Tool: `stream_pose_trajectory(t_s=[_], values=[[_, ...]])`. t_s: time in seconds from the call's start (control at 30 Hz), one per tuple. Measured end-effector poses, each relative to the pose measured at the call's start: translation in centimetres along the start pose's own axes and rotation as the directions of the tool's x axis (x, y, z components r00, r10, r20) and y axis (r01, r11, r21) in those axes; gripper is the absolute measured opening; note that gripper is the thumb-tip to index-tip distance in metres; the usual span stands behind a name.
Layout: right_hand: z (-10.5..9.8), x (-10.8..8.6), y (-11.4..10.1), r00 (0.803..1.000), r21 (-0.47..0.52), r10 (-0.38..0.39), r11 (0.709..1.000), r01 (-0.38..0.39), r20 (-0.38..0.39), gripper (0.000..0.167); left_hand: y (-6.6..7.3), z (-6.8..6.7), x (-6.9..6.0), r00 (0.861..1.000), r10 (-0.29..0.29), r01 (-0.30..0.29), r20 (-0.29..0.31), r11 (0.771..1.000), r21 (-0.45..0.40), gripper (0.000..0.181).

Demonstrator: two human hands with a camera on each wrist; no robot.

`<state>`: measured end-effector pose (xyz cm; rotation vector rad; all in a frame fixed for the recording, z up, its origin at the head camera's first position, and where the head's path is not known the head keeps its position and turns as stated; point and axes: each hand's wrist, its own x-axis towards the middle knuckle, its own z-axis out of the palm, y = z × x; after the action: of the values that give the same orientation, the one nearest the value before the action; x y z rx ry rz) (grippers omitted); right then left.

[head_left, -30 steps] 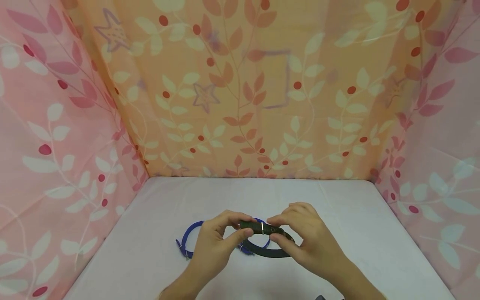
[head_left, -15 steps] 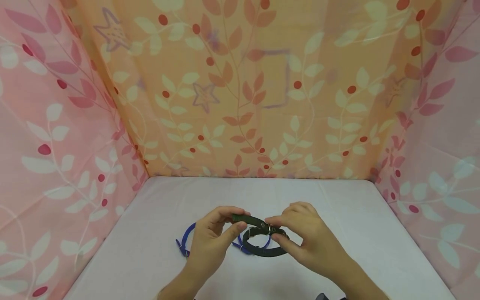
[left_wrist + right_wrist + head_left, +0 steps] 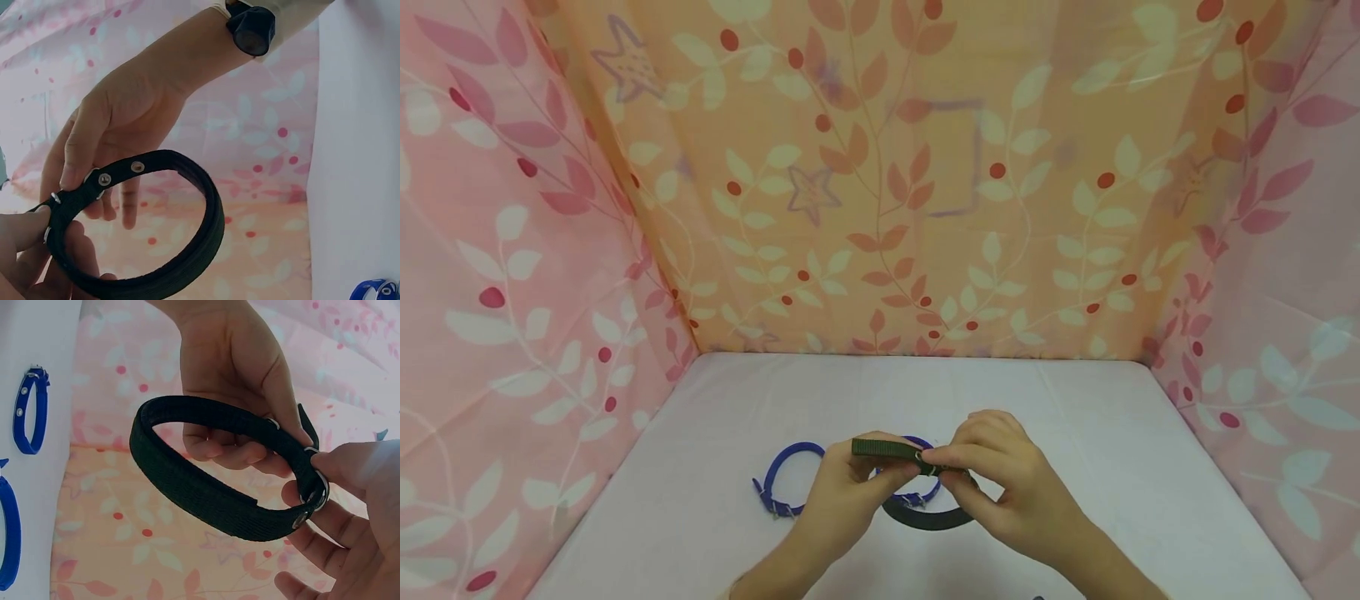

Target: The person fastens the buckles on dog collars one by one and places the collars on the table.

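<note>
A dark green dog collar (image 3: 928,518), closed into a loop with metal eyelets, is held up over the table between both hands. At its buckle end, my left hand (image 3: 850,492) pinches the strap between thumb and fingers, the free strap end (image 3: 880,448) sticking out leftward above the thumb. My right hand (image 3: 1018,471) grips the collar at the metal ring and buckle (image 3: 319,494), thumb on top and fingers beneath. In the left wrist view, eyelets (image 3: 137,167) show along the strap. Fingers partly hide the buckle.
Two blue collars lie on the white table (image 3: 737,392): one on the left (image 3: 786,454), the other (image 3: 917,500) partly behind the green collar and hands. Patterned curtains (image 3: 880,250) close off the back and both sides.
The free strap end, bent up out of the buckle half a second ago, now points left. My left hand has shifted right, closer to the right hand; the loop has tipped downward.
</note>
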<state>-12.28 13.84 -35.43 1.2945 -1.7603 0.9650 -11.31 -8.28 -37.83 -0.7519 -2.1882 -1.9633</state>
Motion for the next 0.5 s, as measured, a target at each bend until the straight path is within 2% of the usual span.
stream_pose_trajectory(t_s=[0.2,0.4,0.5], values=[[0.29,0.24,-0.22,0.999,-0.012,-0.033,0.999,0.033,-0.038,0.014,0.28,0.4,-0.21,0.996,-0.039,0.035,-0.075,0.998,-0.053,0.011],[0.29,0.29,-0.28,0.997,-0.024,-0.024,0.999,0.022,-0.073,0.015,0.39,0.82,-0.42,0.992,-0.093,0.082,-0.085,0.988,-0.133,0.019],[0.28,0.24,-0.25,0.997,-0.023,-0.017,1.0,0.015,-0.079,0.014,0.33,0.93,-0.45,0.995,-0.065,0.054,-0.081,0.989,-0.141,0.02]])
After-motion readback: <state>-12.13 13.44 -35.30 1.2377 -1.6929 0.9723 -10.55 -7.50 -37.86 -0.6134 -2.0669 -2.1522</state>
